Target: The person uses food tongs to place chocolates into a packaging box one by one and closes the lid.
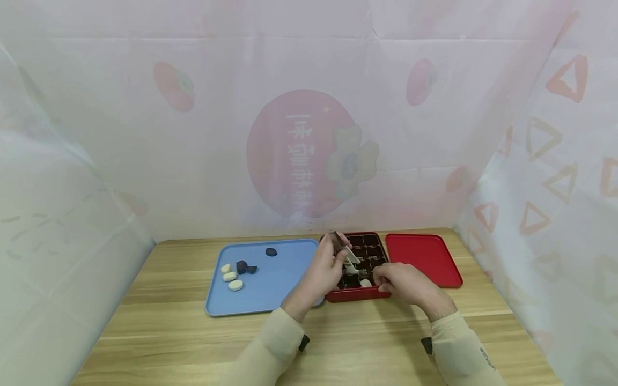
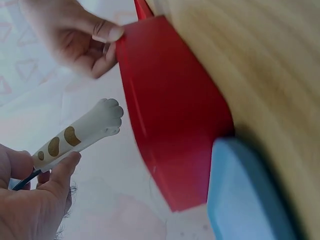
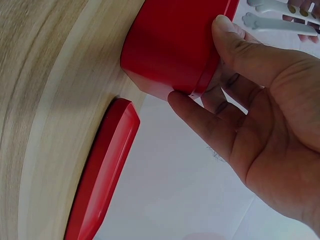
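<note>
"Any text?"
"White Chinese characters (image 1: 300, 161) down the pink disc (image 1: 275, 153) on the sheet (image 1: 212, 166) beyond the left hand (image 1: 322, 272), too faint to read surely."
"Elsewhere?"
"A small dark marking (image 1: 487, 358) on the sleeve (image 1: 458, 348) behind the right hand (image 1: 410, 284), illegible."

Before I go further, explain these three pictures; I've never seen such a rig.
There's no machine here: a person works bare-handed. The wide picture comes from a camera worn on the head; the other two come from one on each wrist. The left hand holds paw-tipped tongs over a red box with dark compartments; the right hand grips the box's near right corner. On the wooden table, a blue tray to the left carries white pieces and dark pieces; a shallow red tray lies right.
</note>
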Available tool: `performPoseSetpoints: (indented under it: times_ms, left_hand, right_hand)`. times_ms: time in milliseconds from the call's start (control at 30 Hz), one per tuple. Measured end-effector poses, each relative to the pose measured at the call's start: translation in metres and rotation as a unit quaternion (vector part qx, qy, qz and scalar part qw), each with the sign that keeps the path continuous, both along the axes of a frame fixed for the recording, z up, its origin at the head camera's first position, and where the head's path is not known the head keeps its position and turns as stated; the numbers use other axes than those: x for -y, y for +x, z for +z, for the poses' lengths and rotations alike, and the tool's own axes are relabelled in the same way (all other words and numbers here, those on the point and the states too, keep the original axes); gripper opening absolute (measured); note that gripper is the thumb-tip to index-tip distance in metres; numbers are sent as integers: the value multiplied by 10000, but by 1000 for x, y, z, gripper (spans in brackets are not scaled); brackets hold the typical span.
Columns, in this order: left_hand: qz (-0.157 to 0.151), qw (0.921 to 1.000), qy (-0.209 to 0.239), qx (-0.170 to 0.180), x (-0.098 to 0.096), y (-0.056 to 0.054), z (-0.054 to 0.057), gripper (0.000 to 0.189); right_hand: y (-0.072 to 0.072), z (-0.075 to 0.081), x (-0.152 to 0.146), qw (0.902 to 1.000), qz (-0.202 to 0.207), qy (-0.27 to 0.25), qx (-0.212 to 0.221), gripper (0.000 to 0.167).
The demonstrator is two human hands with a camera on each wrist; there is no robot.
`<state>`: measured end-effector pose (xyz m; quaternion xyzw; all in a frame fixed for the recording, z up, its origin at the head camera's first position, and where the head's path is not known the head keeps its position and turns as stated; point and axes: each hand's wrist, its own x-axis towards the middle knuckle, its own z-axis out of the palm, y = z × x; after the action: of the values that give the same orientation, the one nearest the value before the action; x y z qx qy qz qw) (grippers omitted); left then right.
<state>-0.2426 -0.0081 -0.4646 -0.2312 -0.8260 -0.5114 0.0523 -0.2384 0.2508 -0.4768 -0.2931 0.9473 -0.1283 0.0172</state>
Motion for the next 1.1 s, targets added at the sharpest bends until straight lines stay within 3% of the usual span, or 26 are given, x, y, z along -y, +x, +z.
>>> performPoseSetpoints:
  times_ms: [433,700,1100]
  left_hand:
    - [425,9991,78,-33,53,-5,11,19]
    - [903,9956,-156,-173,89,-6,8,21]
    - [1237,9914,-408,-105,140,-5,5,22]
  right_hand:
    - [3,3,1,9998,-133,86,156,32]
    - [4,2,2,9997,-138,69,178,32]
    - [4,3,3,9998,-128,71,159,32]
